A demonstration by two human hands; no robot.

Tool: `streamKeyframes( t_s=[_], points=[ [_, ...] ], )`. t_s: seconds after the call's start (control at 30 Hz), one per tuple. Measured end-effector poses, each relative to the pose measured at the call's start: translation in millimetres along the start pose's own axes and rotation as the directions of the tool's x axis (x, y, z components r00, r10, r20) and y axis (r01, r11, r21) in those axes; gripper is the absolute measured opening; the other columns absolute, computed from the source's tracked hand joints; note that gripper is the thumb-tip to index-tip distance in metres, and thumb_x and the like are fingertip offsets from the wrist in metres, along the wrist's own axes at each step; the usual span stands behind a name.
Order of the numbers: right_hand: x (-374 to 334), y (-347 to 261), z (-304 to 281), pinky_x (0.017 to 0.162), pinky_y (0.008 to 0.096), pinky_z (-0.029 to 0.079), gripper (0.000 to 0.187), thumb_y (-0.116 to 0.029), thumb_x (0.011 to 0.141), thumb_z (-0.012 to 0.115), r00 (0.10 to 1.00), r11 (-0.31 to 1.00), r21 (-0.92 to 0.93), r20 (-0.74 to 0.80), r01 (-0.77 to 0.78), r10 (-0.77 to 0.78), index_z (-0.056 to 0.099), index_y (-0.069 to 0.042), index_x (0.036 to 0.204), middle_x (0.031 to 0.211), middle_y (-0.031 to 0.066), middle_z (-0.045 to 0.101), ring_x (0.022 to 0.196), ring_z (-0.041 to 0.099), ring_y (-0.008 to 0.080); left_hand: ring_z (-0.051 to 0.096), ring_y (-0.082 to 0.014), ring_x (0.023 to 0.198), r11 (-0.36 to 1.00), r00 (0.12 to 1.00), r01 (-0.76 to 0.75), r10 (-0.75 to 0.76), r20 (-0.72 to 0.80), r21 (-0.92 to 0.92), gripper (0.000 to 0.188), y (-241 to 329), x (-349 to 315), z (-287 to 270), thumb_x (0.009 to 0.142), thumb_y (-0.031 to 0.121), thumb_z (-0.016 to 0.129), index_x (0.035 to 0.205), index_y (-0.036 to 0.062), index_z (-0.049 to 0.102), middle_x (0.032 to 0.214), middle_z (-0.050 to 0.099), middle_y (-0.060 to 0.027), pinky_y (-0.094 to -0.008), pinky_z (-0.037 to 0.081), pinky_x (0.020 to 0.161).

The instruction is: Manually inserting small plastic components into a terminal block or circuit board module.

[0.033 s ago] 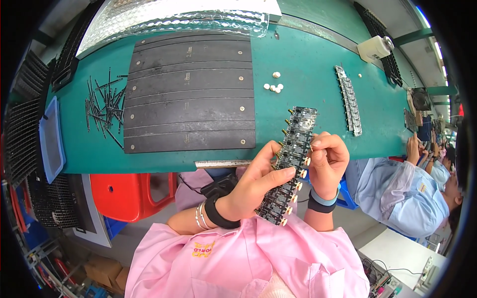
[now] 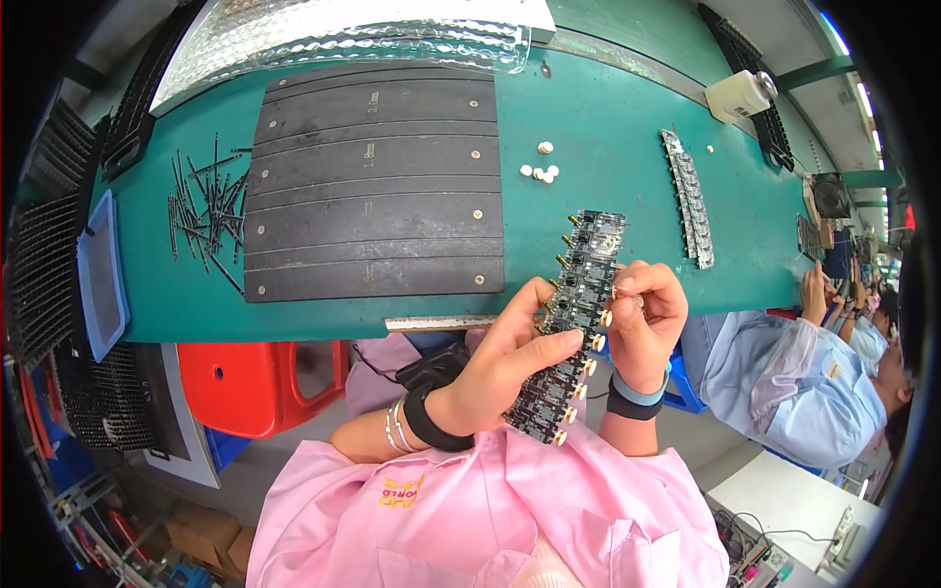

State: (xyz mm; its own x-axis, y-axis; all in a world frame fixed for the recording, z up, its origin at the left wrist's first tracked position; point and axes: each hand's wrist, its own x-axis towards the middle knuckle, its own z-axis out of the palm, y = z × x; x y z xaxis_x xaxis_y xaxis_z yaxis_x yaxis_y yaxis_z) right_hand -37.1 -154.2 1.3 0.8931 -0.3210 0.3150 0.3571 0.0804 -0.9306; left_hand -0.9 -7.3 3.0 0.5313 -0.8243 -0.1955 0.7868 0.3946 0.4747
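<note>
My left hand (image 2: 505,367) grips a long black circuit board panel (image 2: 566,367), thumb on its face and fingers behind it. The panel slants up and away from my body. Gold pins (image 2: 566,262) stick out along its left edge, and small round cream-and-gold parts (image 2: 590,367) line the right edge. At that right edge, above the uppermost visible round part, my right hand (image 2: 649,318) is closed in a pinch. Its fingertips hide most of what they hold; only a small shiny bit shows.
Loose white round pieces (image 2: 539,174) lie on the green mat (image 2: 598,108). Another board panel (image 2: 688,201) is to the right, near a white bottle (image 2: 740,96). A dark grooved plate (image 2: 377,186) and thin black sticks (image 2: 208,211) lie left. A co-worker's blue sleeve (image 2: 784,382) is at right.
The fingertips of my right hand have shifted very slightly at the panel's edge. All else looks the same.
</note>
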Motion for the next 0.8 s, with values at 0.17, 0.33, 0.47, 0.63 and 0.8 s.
streamKeyframes(
  t_s=[0.17, 0.33, 0.47, 0.63, 0.8],
  points=[
    [-1.0, 0.5, 1.2, 0.054, 0.0186, 0.033, 0.018, -0.004, 0.071, 0.064, 0.996, 0.989, 0.114, -0.021, -0.089, 0.092, 0.052, -0.001, 0.084, 0.072, 0.0032, 0.052, 0.061, 0.043, 0.0061, 0.052, -0.0104, 0.058, 1.0, 1.0, 0.008, -0.008, 0.008, -0.018, 0.025, 0.9, -0.4, 0.5, 0.08, 0.012, 0.051, 0.096, 0.0106, 0.032, 0.082, 0.048, -0.0062, -0.0237, 0.046, 0.046],
    [-0.7, 2.3, -1.5, 0.055, 0.018, 0.034, 0.019, -0.005, 0.072, 0.064, 0.995, 0.98, 0.173, 0.03, -0.1, 0.096, 0.051, -0.001, 0.085, 0.073, 0.0028, 0.052, 0.062, 0.044, 0.0061, 0.052, -0.0098, 0.06, 1.0, 1.0, -0.003, 0.003, 0.017, -0.012, 0.024, -1.4, -0.2, -1.6, 0.08, 0.012, 0.05, 0.095, 0.0108, 0.032, 0.082, 0.049, -0.006, -0.0232, 0.046, 0.047],
    [-0.8, 0.9, -1.0, 0.055, 0.0176, 0.034, 0.018, -0.005, 0.073, 0.064, 0.994, 0.972, 0.207, 0.036, -0.107, 0.102, 0.051, 0.0, 0.085, 0.072, 0.0026, 0.052, 0.062, 0.044, 0.006, 0.052, -0.0095, 0.061, 1.0, 1.0, -0.009, 0.009, 0.027, -0.003, 0.023, -1.4, -0.2, -2.1, 0.08, 0.012, 0.05, 0.095, 0.0109, 0.032, 0.083, 0.049, -0.006, -0.0228, 0.046, 0.048],
    [-1.2, 0.5, 0.3, 0.053, 0.0174, 0.033, 0.018, -0.005, 0.073, 0.063, 0.998, 0.994, 0.089, -0.013, -0.064, 0.065, 0.052, 0.0, 0.086, 0.071, 0.0026, 0.052, 0.061, 0.043, 0.0057, 0.052, -0.0094, 0.061, 1.0, 0.999, -0.005, 0.005, 0.032, -0.021, 0.023, -0.9, -1.2, -1.3, 0.08, 0.012, 0.05, 0.095, 0.011, 0.032, 0.083, 0.049, -0.006, -0.0226, 0.045, 0.048],
    [-1.9, 0.9, -6.5, 0.054, 0.0175, 0.034, 0.018, -0.005, 0.074, 0.062, 0.999, 0.999, -0.046, 0.041, -0.015, 0.017, 0.052, 0.001, 0.087, 0.071, 0.0023, 0.052, 0.062, 0.043, 0.0057, 0.052, -0.0095, 0.06, 1.0, 1.0, 0.007, -0.006, 0.031, -0.027, 0.024, -0.2, -1.4, 0.0, 0.08, 0.013, 0.05, 0.096, 0.0109, 0.032, 0.083, 0.049, -0.006, -0.0225, 0.045, 0.047]
  ],
)
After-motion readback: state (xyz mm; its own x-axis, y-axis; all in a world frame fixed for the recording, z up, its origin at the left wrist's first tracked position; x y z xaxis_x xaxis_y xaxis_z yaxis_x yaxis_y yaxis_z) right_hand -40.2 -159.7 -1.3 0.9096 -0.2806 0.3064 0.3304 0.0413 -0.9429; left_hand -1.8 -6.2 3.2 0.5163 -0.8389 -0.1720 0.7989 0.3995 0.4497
